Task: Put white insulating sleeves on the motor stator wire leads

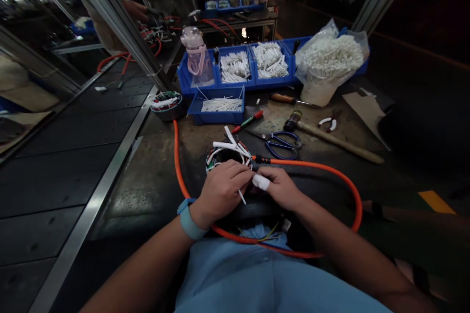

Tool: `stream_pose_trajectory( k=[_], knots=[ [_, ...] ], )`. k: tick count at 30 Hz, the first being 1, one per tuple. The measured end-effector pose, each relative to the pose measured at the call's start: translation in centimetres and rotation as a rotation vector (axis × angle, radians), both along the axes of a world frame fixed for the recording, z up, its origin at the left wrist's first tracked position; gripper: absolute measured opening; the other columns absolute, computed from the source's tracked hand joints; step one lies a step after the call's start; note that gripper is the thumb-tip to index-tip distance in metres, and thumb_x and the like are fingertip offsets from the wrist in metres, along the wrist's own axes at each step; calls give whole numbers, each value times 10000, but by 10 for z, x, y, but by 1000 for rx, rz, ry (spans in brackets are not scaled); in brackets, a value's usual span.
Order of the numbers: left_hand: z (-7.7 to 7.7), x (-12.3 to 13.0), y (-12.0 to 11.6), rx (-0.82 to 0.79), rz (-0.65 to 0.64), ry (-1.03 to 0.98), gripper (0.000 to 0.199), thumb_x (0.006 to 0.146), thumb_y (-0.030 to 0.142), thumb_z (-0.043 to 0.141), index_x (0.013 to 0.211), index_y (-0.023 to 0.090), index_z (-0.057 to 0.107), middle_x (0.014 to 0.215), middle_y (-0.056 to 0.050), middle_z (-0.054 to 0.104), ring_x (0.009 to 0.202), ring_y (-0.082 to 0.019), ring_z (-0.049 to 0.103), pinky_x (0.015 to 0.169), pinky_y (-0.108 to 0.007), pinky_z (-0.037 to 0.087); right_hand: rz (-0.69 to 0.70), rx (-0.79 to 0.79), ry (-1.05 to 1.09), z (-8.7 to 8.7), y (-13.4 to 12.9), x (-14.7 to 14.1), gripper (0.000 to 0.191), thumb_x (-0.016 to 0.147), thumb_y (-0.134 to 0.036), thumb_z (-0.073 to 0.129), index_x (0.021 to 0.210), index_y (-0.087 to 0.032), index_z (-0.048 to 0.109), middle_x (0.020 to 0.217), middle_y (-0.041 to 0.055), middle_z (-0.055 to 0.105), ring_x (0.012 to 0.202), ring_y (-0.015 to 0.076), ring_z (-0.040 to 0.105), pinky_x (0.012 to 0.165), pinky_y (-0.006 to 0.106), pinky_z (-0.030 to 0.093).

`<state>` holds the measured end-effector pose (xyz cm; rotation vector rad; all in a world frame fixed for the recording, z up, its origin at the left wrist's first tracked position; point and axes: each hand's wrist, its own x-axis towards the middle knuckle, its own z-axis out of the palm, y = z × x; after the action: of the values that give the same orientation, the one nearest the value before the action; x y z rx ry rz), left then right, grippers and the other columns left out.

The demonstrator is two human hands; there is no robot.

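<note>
Both hands meet at the near side of a round wound part point(211, 156) with white sleeves point(225, 145) and an orange cable point(304, 162). My left hand point(223, 188), with a blue band at the wrist, is closed, and a thin white tube point(242, 197) sticks out under its fingers. My right hand point(281, 187) has white tape round a finger. Its fingers are pinched together close to my left fingertips; what they hold is too small to make out.
Behind the part lie blue-handled scissors point(282, 145), a red marker point(248, 121), a mallet point(330, 139), pliers point(329, 122) and a screwdriver point(293, 100). Blue bins point(218, 118) hold white tubes. A second wound part point(167, 107) stands left, beside a conveyor point(55, 166). A person works at the far left.
</note>
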<state>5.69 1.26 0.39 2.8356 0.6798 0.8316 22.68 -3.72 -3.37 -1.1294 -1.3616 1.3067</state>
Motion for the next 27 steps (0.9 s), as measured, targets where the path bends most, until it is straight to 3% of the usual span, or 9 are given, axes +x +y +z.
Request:
stream_pose_trajectory(
  k=[4, 8, 10, 12, 15, 19, 23, 25, 27],
  knots=[
    [-3, -1, -7, 94, 194, -8, 135, 817, 210, 569, 910, 241, 662, 1080, -54, 641, 1015, -237, 537, 862, -416, 424, -55, -20, -21, 0, -16, 6, 290, 795, -377, 560, 597, -169, 606, 642, 22, 662, 617, 147, 592, 609, 259, 446],
    [-12, 2, -19, -57, 288, 63, 372, 778, 341, 603, 1109, 175, 568, 960, -84, 646, 890, -223, 591, 942, -453, 389, -140, -7, 92, 15, -21, 10, 259, 808, -345, 538, 629, -175, 617, 688, 41, 678, 688, 174, 629, 675, 291, 483],
    [-19, 3, -21, -45, 359, 102, 428, 754, 389, 625, 1095, 140, 561, 809, -68, 654, 765, -218, 609, 887, -442, 418, -156, 66, 71, 27, -7, 4, 215, 790, -296, 541, 626, -180, 618, 661, 30, 662, 666, 172, 620, 665, 295, 488],
    [-25, 3, -19, 11, 380, 133, 298, 752, 361, 625, 949, 138, 604, 699, -55, 643, 678, -212, 606, 787, -407, 449, -138, 110, -26, 35, 15, -8, 176, 747, -223, 542, 588, -182, 602, 617, 14, 641, 615, 161, 600, 620, 282, 481],
    [-31, 5, -13, 75, 321, 136, 180, 734, 324, 626, 772, 149, 612, 669, -60, 647, 660, -212, 614, 742, -387, 455, -129, 54, -181, 38, 49, -32, 184, 667, -109, 519, 499, -183, 512, 507, -14, 582, 496, 127, 543, 492, 233, 422],
    [-31, 7, -14, 71, 325, 139, 192, 741, 333, 618, 749, 141, 614, 679, -72, 657, 669, -223, 622, 741, -400, 462, -78, 11, -281, 40, 69, -43, 203, 661, -96, 528, 489, -181, 465, 462, -25, 547, 453, 102, 501, 436, 201, 361],
    [-13, -14, -17, 27, 235, 127, 410, 762, 380, 627, 1079, 128, 560, 976, -117, 667, 910, -256, 612, 891, -449, 430, 86, 169, -250, 50, 43, 5, 187, 811, -308, 499, 772, -180, 630, 796, 37, 670, 728, 165, 621, 654, 284, 490],
    [2, -36, -9, 99, 184, 25, 522, 765, 389, 640, 1207, 161, 481, 1145, -123, 612, 1059, -255, 555, 982, -463, 373, -114, 393, -497, 40, 10, 51, 281, 780, -356, 566, 1012, -207, 623, 1101, 78, 615, 1013, 228, 569, 865, 367, 450],
    [17, -59, 7, 178, 84, 68, 522, 767, 373, 650, 1231, 213, 472, 1186, -94, 596, 1097, -241, 528, 1001, -445, 358, -354, 430, -940, 14, -31, 99, 475, 707, -377, 642, 1139, -187, 584, 1178, 140, 559, 1090, 307, 512, 918, 456, 402]
  ],
)
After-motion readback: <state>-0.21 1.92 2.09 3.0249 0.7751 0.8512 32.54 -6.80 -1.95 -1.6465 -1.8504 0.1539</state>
